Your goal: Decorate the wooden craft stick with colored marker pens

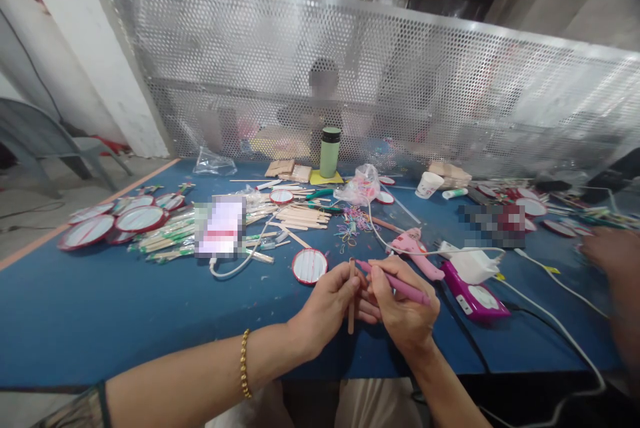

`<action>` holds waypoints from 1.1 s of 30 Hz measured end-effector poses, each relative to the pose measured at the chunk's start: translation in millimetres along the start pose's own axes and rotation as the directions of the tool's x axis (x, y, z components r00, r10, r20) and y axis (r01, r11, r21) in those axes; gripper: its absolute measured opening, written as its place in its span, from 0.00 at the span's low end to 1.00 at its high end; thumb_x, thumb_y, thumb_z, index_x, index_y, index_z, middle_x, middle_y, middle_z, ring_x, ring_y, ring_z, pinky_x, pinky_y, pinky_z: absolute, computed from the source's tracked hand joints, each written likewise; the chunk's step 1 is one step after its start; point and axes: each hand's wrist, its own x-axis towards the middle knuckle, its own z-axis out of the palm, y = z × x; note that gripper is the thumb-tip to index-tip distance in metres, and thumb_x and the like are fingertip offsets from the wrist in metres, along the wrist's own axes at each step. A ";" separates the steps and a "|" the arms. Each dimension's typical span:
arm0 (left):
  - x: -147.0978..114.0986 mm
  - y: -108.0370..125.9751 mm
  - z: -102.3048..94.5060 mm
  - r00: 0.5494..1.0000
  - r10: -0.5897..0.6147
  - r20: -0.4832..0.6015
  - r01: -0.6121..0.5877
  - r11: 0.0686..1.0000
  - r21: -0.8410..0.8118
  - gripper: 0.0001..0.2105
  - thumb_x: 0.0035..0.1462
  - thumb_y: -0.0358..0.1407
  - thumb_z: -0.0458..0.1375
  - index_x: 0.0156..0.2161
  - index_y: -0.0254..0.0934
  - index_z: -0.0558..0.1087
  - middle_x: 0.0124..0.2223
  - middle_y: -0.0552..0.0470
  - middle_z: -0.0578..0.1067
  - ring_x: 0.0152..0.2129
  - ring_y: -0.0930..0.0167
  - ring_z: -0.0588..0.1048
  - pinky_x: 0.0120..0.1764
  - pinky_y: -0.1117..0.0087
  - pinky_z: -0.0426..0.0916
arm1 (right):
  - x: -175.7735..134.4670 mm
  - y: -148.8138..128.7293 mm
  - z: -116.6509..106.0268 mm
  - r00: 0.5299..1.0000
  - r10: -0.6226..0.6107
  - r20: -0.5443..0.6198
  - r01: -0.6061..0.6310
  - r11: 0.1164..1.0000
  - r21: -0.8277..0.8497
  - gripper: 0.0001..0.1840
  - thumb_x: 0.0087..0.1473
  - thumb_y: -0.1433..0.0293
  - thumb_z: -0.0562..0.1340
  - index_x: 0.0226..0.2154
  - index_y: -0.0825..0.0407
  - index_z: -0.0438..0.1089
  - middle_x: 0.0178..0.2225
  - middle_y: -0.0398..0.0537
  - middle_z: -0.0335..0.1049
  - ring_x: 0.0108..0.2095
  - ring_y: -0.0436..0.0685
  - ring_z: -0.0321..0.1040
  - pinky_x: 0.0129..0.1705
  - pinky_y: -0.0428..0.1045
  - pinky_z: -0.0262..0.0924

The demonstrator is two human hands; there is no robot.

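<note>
Between the right fingers [383,286], a slim pink plastic pen [407,290] is looking deeper in tone than the pale-pink glue gun [416,251] beyond. By the left fingers [345,287], a flat light-brown wooden stick [351,319] is contrasting with the blue tabletop [190,308]; ahead, a round red-rimmed disc [310,267] is showing whitish stripes.

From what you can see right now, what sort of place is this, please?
Probably a small craft workshop: the blue table bears loose wooden sticks, several round red-rimmed pieces and what looks like a pink glue gun.
</note>
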 end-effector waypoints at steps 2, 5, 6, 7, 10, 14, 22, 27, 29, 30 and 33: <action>-0.2 0.2 0.5 1.000 -0.001 -0.004 0.001 1.000 0.004 0.26 0.45 0.56 0.68 0.33 0.37 0.64 0.26 0.57 0.73 0.21 0.75 0.75 0.30 0.71 0.74 | -0.2 0.4 -0.2 1.000 0.002 0.009 -0.002 1.000 -0.004 0.09 0.59 0.77 0.60 0.31 0.50 0.74 0.25 0.42 0.74 0.24 0.50 0.72 0.28 0.45 0.69; -0.2 0.3 0.6 1.000 -0.003 -0.002 0.003 1.000 0.000 0.27 0.44 0.57 0.68 0.33 0.37 0.64 0.25 0.58 0.73 0.20 0.75 0.75 0.30 0.72 0.73 | 0.1 0.0 -0.7 1.000 0.000 0.012 0.000 1.000 -0.009 0.09 0.59 0.77 0.60 0.31 0.50 0.74 0.25 0.42 0.74 0.24 0.50 0.71 0.28 0.45 0.69; -0.1 0.2 0.5 1.000 -0.004 -0.001 0.004 1.000 -0.001 0.27 0.44 0.57 0.68 0.32 0.37 0.64 0.24 0.58 0.73 0.20 0.75 0.74 0.30 0.72 0.73 | 0.4 -0.3 -0.8 1.000 -0.001 0.008 0.001 1.000 -0.011 0.09 0.59 0.77 0.60 0.31 0.50 0.74 0.25 0.42 0.74 0.23 0.50 0.71 0.27 0.45 0.68; 0.0 0.0 0.3 1.000 -0.004 -0.001 0.004 1.000 0.000 0.27 0.44 0.57 0.68 0.33 0.37 0.64 0.24 0.58 0.73 0.20 0.75 0.74 0.30 0.72 0.73 | 0.6 -0.6 -0.9 1.000 0.000 0.005 0.000 1.000 -0.013 0.09 0.59 0.77 0.60 0.31 0.50 0.74 0.25 0.42 0.74 0.23 0.50 0.71 0.27 0.45 0.68; 0.0 -0.6 -0.5 1.000 -0.001 0.002 0.001 1.000 0.014 0.27 0.44 0.57 0.68 0.33 0.38 0.63 0.25 0.58 0.73 0.20 0.74 0.75 0.30 0.70 0.74 | 0.7 -1.2 -0.7 1.000 0.004 0.005 -0.004 1.000 -0.008 0.09 0.58 0.77 0.60 0.30 0.50 0.74 0.24 0.42 0.74 0.22 0.50 0.71 0.26 0.45 0.68; 0.1 -1.9 -1.5 1.000 -0.004 0.008 0.004 1.000 0.022 0.27 0.45 0.57 0.68 0.34 0.38 0.64 0.26 0.57 0.73 0.21 0.73 0.76 0.31 0.69 0.74 | -0.5 -1.4 -0.5 1.000 0.008 0.009 -0.009 1.000 0.016 0.09 0.58 0.76 0.60 0.31 0.51 0.74 0.24 0.43 0.74 0.23 0.50 0.71 0.26 0.45 0.69; 0.3 -2.8 -1.9 1.000 0.006 0.015 -0.007 0.999 0.044 0.28 0.44 0.59 0.67 0.32 0.39 0.61 0.23 0.58 0.72 0.20 0.73 0.75 0.29 0.70 0.73 | 2.9 -3.3 0.8 0.999 -0.042 0.015 0.042 0.999 0.014 0.09 0.58 0.78 0.61 0.30 0.51 0.74 0.24 0.42 0.74 0.23 0.50 0.71 0.27 0.45 0.68; 1.4 -4.3 -2.3 1.000 0.006 0.014 -0.007 0.999 0.051 0.27 0.46 0.58 0.66 0.33 0.38 0.62 0.24 0.58 0.72 0.19 0.74 0.75 0.30 0.69 0.74 | 2.1 -2.7 1.1 1.000 -0.020 0.008 0.020 1.000 0.003 0.09 0.58 0.78 0.61 0.31 0.51 0.74 0.24 0.42 0.74 0.23 0.50 0.71 0.27 0.45 0.68; 1.8 -5.0 -2.4 1.000 0.006 0.008 -0.006 0.999 0.043 0.27 0.47 0.58 0.66 0.33 0.38 0.62 0.24 0.58 0.72 0.20 0.74 0.75 0.31 0.69 0.74 | 1.8 -2.6 1.4 1.000 -0.021 0.008 0.021 1.000 0.002 0.09 0.58 0.78 0.60 0.31 0.51 0.74 0.24 0.42 0.74 0.23 0.50 0.71 0.27 0.45 0.68; 1.8 -5.1 -2.3 1.000 0.009 0.003 -0.009 0.999 0.036 0.27 0.46 0.58 0.67 0.33 0.38 0.62 0.25 0.58 0.72 0.21 0.74 0.75 0.31 0.69 0.74 | 1.8 -2.7 1.5 1.000 -0.026 0.013 0.026 1.000 0.003 0.09 0.58 0.77 0.60 0.31 0.51 0.74 0.24 0.42 0.74 0.23 0.50 0.71 0.27 0.45 0.68; 1.3 -4.3 -2.0 1.000 0.012 -0.003 -0.012 0.999 0.032 0.27 0.46 0.58 0.67 0.32 0.38 0.62 0.25 0.58 0.72 0.22 0.74 0.75 0.31 0.70 0.74 | 1.8 -2.9 1.8 0.999 -0.039 0.021 0.039 0.999 0.010 0.09 0.58 0.77 0.61 0.30 0.51 0.74 0.23 0.42 0.73 0.23 0.50 0.71 0.27 0.45 0.68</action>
